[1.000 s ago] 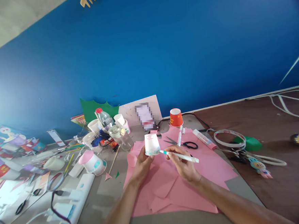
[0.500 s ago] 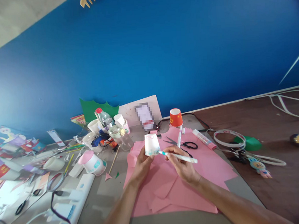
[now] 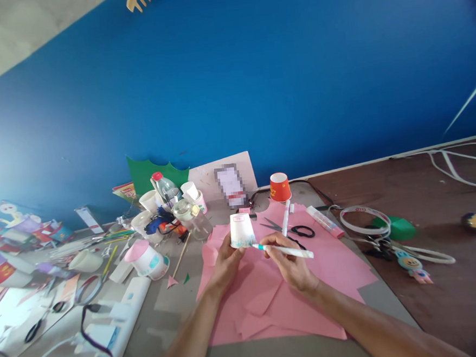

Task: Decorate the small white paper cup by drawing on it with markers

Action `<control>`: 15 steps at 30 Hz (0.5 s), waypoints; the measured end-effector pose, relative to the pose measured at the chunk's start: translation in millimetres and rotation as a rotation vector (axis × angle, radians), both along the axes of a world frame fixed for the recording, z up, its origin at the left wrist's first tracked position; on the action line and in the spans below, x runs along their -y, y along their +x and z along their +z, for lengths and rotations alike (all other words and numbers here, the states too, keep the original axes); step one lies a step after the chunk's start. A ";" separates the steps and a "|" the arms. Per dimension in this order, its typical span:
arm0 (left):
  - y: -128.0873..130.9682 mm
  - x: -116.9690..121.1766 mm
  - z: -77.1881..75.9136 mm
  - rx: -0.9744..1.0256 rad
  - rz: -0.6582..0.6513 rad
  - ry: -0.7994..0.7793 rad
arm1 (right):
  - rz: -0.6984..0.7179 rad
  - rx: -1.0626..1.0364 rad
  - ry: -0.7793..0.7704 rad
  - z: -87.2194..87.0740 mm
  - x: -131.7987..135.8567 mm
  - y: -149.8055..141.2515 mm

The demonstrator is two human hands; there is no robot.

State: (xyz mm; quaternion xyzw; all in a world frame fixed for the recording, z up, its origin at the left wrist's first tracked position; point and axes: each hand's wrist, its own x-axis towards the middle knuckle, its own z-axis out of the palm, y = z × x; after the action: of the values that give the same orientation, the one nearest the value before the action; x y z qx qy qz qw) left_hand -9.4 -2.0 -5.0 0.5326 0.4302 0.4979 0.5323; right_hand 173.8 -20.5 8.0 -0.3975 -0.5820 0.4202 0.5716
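Note:
A white paper cup with a pink outlined mark and teal print near its lower edge is gripped by my left hand, fingers closed round its lower left side. My right hand pinches a white marker with a teal band, its tip at the cup's lower right edge. Whether the tip touches the cup I cannot tell. Beneath both hands lies pink paper in overlapping sheets. Just beyond the right hand are black-handled scissors and a second white marker.
An orange-red paper cup stands at the back, near a phone. To the left are a glass jar, a pink-topped cup and a white power strip. On the right lie a pink-white tube and a looped strap.
The marker's tip has shifted very slightly at the cup's lower edge. Both hands keep their hold, and everything else stays in place.

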 end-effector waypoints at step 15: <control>-1.1 -1.2 -2.3 0.011 -0.001 -0.010 | -0.055 -0.001 0.015 -5.7 -2.3 -1.3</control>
State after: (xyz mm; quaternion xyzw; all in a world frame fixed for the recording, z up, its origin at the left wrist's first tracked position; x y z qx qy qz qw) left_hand -10.5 -0.8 -7.4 0.5275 0.4296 0.4985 0.5373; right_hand 172.5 -18.1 2.3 -0.4086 -0.5738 0.4002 0.5862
